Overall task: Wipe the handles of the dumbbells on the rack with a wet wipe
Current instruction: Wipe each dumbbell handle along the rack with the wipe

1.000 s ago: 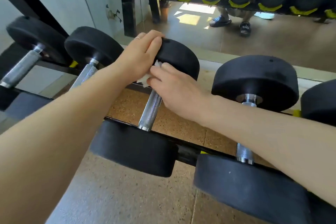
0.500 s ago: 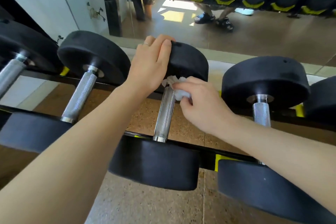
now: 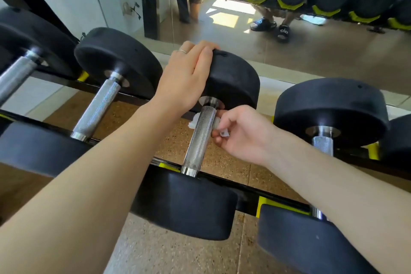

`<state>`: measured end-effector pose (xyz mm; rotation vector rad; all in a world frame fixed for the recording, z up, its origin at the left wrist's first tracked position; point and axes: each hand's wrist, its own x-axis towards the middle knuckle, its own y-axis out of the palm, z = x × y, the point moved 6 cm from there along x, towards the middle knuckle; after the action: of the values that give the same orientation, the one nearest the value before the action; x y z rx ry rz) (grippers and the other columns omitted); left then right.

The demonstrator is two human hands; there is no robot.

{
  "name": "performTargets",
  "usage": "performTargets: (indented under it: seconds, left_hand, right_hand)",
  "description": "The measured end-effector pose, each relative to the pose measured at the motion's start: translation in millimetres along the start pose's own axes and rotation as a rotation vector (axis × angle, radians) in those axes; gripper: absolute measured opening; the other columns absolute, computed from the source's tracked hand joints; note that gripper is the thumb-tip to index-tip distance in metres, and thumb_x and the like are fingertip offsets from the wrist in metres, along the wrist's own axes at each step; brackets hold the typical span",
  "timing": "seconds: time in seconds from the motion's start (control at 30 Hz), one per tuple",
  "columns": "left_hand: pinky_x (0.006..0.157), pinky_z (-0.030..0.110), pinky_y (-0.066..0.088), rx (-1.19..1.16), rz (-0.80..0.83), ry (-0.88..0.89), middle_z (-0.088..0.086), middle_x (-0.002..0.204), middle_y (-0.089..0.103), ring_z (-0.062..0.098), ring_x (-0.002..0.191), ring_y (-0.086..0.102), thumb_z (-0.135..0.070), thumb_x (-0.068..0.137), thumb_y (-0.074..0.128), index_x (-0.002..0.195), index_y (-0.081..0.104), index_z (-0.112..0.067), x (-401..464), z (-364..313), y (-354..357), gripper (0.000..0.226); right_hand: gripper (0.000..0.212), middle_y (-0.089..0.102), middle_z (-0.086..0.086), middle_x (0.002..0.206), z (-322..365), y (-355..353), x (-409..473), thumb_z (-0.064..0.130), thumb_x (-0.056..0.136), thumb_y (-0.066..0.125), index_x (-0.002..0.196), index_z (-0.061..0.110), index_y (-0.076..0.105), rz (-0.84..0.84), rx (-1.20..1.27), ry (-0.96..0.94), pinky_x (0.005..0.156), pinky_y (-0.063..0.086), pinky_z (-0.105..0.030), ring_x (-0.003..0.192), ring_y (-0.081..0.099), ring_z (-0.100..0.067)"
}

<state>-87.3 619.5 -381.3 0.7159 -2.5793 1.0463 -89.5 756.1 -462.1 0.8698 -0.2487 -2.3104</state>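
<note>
A black dumbbell with a knurled steel handle (image 3: 201, 138) lies across the rack in the middle of the view. My left hand (image 3: 186, 78) grips the top of its far weight head (image 3: 235, 78). My right hand (image 3: 242, 133) holds a white wet wipe (image 3: 219, 128) pressed under and around the upper part of that handle; a bit of the wipe shows on the handle's left side too. Most of the wipe is hidden by my fingers and the handle.
More black dumbbells lie on the rack: one to the left (image 3: 97, 107), another at far left (image 3: 13, 80), one to the right (image 3: 329, 113). The black rack rail (image 3: 249, 191) has yellow cradles. A wall mirror (image 3: 311, 35) behind reflects the rack and a person's sandalled feet.
My right hand has slid the wipe from the top of the handle round to its underside. My left hand stays on the weight head. The camera has moved closer.
</note>
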Motion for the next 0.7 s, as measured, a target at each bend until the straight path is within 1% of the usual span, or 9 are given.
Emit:
performTargets:
  seconds: [0.03,0.17,0.3,0.37,0.47,0.57,0.63,0.67,0.7]
  left_hand:
    - [0.1,0.032,0.04,0.003,-0.001,-0.003,-0.002,0.117,0.055,0.015,0.115,0.048,-0.036,0.109,0.025,0.123,0.06,-0.036,0,0,0,0.038]
    - [0.1,0.029,0.039,0.007,-0.028,-0.02,-0.005,0.118,0.056,0.011,0.115,0.049,-0.036,0.109,0.026,0.119,0.061,-0.039,1,-1,-1,0.036]
    - [0.096,0.013,0.034,-0.008,-0.029,-0.031,-0.006,0.117,0.056,0.003,0.112,0.049,-0.032,0.109,0.028,0.115,0.061,-0.039,-1,-4,-1,0.033]
    - [0.095,0.008,0.032,-0.011,-0.024,-0.045,-0.006,0.119,0.057,0.002,0.113,0.048,-0.03,0.11,0.029,0.115,0.061,-0.037,-2,-5,-1,0.033]
    - [0.093,0.003,0.03,-0.016,-0.008,-0.066,-0.005,0.12,0.057,0.0,0.111,0.048,-0.028,0.11,0.03,0.113,0.061,-0.037,-3,-7,-1,0.032]
    - [0.091,0.004,0.031,-0.034,-0.013,-0.077,-0.002,0.118,0.057,0.0,0.11,0.049,-0.029,0.11,0.03,0.114,0.063,-0.035,-2,-7,-3,0.034]
    - [0.091,0.005,0.033,-0.039,-0.004,-0.073,-0.002,0.119,0.057,0.001,0.111,0.049,-0.03,0.11,0.03,0.116,0.063,-0.035,-2,-5,-2,0.034]
    - [0.092,0.007,0.033,-0.045,0.002,-0.064,-0.001,0.118,0.057,0.002,0.112,0.049,-0.03,0.11,0.029,0.115,0.063,-0.036,-1,-4,-1,0.034]
    - [0.094,0.009,0.034,-0.05,0.006,-0.056,-0.001,0.118,0.057,0.004,0.113,0.048,-0.03,0.11,0.029,0.115,0.062,-0.036,-1,-3,-2,0.034]
  right_hand:
    - [0.062,0.057,-0.023,0.122,0,-1,0,0.0,0.047,0.057,0.108,0.007,0.055,-0.006,0.043,0.002,0.054,0.043,-0.025,0.062,0.047,-0.015]
    - [0.059,0.059,-0.015,0.107,2,-9,-5,-0.008,0.05,0.051,0.108,0.0,0.055,-0.068,0.267,-0.007,0.055,0.044,-0.023,0.068,0.053,-0.018]
    - [0.04,0.053,-0.021,0.116,7,-5,-19,-0.014,0.07,0.047,0.106,0.002,0.056,-0.106,0.489,-0.036,0.066,0.051,-0.024,0.083,0.057,-0.024]
    - [0.038,0.051,-0.022,0.122,11,-4,-24,-0.012,0.075,0.046,0.109,0.002,0.055,-0.112,0.54,-0.069,0.065,0.053,-0.025,0.089,0.058,-0.025]
    - [0.041,0.052,-0.022,0.123,16,-1,-28,-0.01,0.081,0.051,0.12,0.0,0.055,-0.085,0.553,-0.114,0.061,0.054,-0.022,0.092,0.063,-0.023]
    - [0.025,0.066,-0.017,0.11,16,8,-25,-0.002,0.089,0.061,0.114,-0.002,0.063,-0.047,0.368,-0.156,0.07,0.057,-0.023,0.085,0.071,-0.017]
    - [0.016,0.073,-0.008,0.092,14,5,-21,0.007,0.09,0.064,0.105,0.003,0.067,-0.157,0.085,-0.231,0.08,0.059,-0.031,0.078,0.07,-0.013]
    - [0.01,0.071,-0.004,0.08,12,3,-21,0.013,0.09,0.064,0.097,0.007,0.069,-0.242,-0.098,-0.273,0.079,0.058,-0.034,0.073,0.067,-0.013]
    - [0.012,0.066,-0.002,0.071,11,1,-22,0.021,0.091,0.063,0.088,0.011,0.068,-0.328,-0.282,-0.309,0.072,0.054,-0.033,0.069,0.062,-0.014]
